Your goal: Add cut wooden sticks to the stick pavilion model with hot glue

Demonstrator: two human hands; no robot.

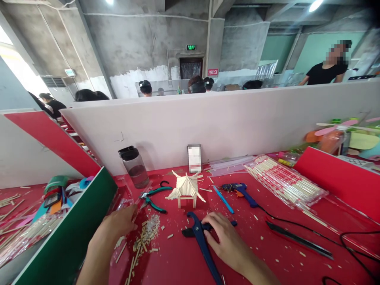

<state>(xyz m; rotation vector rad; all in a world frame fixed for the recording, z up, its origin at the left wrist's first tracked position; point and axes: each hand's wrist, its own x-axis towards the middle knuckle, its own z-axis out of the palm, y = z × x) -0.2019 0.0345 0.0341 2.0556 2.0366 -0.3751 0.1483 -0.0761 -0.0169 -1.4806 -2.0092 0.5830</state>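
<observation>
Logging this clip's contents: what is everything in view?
stick house model: one, pale wood, centre
cutter: one, blue, front centre
pliers: one, green handles, left of the model
glue gun: one, blue, right of the model
bottle: one, clear with black lid, back left
chopstick packs: several, clear wrapped, right side
stick offcuts: many, pale, front left
table: one, red
partition: one, white, behind the table
people: several, beyond the partition
left hand: one, at the offcuts, grip unclear
right hand: one, resting on the cutter, grip unclear
</observation>
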